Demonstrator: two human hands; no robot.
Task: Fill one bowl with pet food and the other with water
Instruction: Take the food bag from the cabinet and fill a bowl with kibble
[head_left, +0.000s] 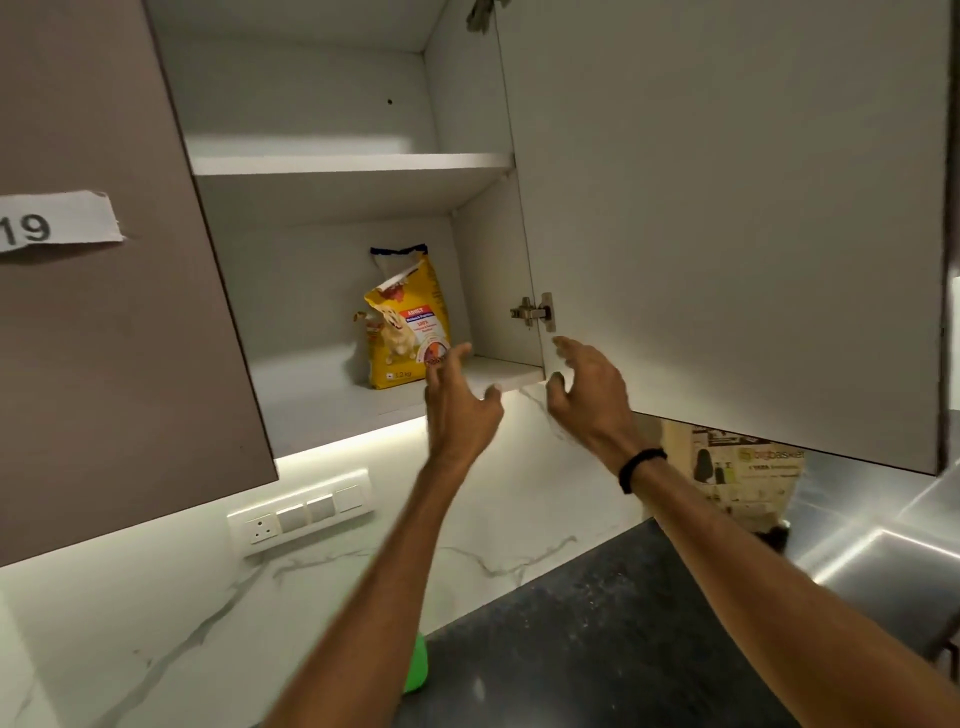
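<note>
A yellow pet food bag (405, 327) with a dog picture stands upright on the lower shelf (322, 395) of an open wall cabinet, its top torn open. My left hand (460, 402) is raised in front of the shelf edge, fingers apart, its fingertips just right of the bag's lower corner and holding nothing. My right hand (587, 395) is up beside it, fingers spread, near the bottom edge of the open right door (727, 218). A green object (418, 667) peeks out under my left forearm on the counter. No bowls are in view.
The left cabinet door (104, 312) hangs open with a paper label reading 19. The upper shelf (353, 163) holds nothing visible. A switch panel (301, 512) sits on the marble backsplash. A dark counter (597, 649), a printed paper bag (743, 478) and a steel surface (872, 561) lie below right.
</note>
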